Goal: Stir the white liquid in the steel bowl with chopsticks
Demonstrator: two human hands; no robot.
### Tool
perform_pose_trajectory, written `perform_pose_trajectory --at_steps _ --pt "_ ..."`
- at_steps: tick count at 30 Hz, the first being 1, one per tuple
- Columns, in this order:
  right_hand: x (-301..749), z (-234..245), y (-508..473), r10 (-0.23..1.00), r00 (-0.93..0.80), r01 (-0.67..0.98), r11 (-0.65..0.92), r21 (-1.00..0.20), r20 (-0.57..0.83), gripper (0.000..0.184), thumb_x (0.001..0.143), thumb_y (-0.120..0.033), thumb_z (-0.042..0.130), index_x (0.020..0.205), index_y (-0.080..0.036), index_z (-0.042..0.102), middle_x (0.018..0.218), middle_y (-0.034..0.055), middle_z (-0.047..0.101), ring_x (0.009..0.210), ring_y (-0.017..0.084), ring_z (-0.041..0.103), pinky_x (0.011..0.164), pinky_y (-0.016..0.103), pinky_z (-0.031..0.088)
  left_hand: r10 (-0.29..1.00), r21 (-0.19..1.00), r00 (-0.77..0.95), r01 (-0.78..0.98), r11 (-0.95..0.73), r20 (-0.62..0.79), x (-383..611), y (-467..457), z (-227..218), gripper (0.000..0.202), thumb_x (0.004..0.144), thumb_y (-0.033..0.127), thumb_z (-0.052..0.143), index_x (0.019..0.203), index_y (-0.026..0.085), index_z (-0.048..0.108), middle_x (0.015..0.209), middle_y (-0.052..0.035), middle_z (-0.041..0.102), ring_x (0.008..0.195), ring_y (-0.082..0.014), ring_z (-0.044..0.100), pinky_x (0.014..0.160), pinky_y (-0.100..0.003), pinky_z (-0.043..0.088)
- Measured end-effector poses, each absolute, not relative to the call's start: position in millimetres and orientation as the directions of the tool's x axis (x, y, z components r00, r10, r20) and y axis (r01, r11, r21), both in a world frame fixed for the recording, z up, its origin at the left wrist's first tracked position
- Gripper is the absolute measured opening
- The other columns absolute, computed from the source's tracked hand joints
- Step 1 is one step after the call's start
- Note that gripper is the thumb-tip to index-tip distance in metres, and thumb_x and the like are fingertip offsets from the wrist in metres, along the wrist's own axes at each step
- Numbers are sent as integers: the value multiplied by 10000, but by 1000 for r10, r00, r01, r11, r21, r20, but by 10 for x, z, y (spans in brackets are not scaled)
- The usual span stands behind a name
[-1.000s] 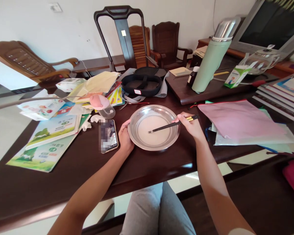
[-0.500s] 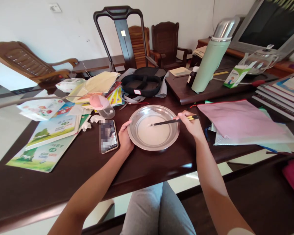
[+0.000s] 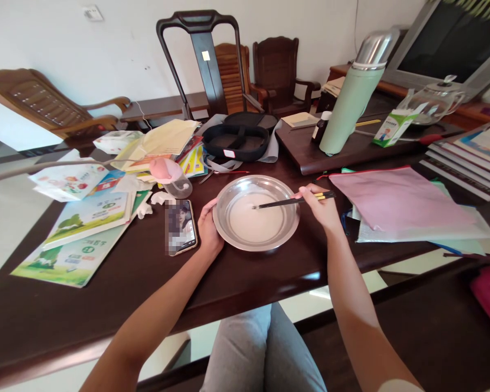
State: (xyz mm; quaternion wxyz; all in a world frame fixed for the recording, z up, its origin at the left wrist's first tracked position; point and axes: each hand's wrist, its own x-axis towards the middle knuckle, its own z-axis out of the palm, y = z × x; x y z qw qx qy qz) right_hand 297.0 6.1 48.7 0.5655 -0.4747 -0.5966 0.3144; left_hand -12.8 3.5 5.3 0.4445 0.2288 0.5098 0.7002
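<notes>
"What is at the far left?"

"Two green-covered workbooks (image 3: 85, 223) overlap on a dark wooden table (image 3: 118, 310). They carry Chinese characters, too small to read with certainty. Farther right lies a smartphone (image 3: 182, 228), its screen partly pixelated."

"And the left hand (image 3: 209, 228)?"

"Just beside the phone, curled against the left rim of a round stainless-steel basin (image 3: 256, 245), holding it by the edge. The basin sits on the table, front and centre, with a pale liquid (image 3: 251, 224) in it."

"Is the right hand (image 3: 316, 206) closed?"

"Yes, around a pair of black chopsticks (image 3: 276, 203) with gold bands near their upper ends. They slant down leftward over the basin's right rim, tips at the liquid; how deep they reach, I cannot tell."

"Any labels beyond?"

"A small dark bottle (image 3: 320, 130) wears one, illegible here. Past a pale green vacuum flask (image 3: 351, 106), a green-and-white carton (image 3: 393, 129) shows a cartoon figure; its print is too small to read."
</notes>
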Motion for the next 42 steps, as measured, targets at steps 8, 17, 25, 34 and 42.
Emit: perform_pose_trajectory --at_steps 8,17,25,34,42 --pt "2936 527 8 940 -46 151 341 -928 338 646 917 -882 770 705 -272 775 771 66 852 788 293 846 809 430 669 860 925 -498 -367 -99 -105 -129 32 52 217 718 199 759 903 242 865 1049 -29 881 1012 -222 783 990 -338 621" --pt "3004 522 36 924 123 159 341 -926 362 672 890 -921 759 646 -297 722 670 31 787 726 284 814 838 447 666 865 911 -484 -403 -84 -134 -121 29 56 213 713 214 806 917 241 860 1001 -26 861 945 -219 761 956 -354 602" --pt "2885 531 20 933 -49 183 359 -915 356 646 889 -918 764 738 -290 800 832 59 869 859 297 846 859 440 658 865 913 -487 -395 -96 -119 -120 33 46 198 725 220 817 917 240 859 1029 -30 871 988 -225 774 981 -352 611" --pt "2983 532 18 939 65 144 325 -935 336 688 889 -923 757 632 -287 707 640 36 771 716 293 827 794 439 680 867 920 -480 -385 -71 -133 -145 34 31 191 749 281 867 937 247 868 995 -26 865 943 -224 773 939 -357 618" --pt "2936 513 43 929 26 196 358 -913 370 644 891 -918 763 724 -296 785 790 50 854 854 302 849 881 453 666 867 927 -484 -366 -79 -117 -148 32 35 182 749 225 796 918 242 860 1079 -40 875 1061 -247 788 1030 -373 615"
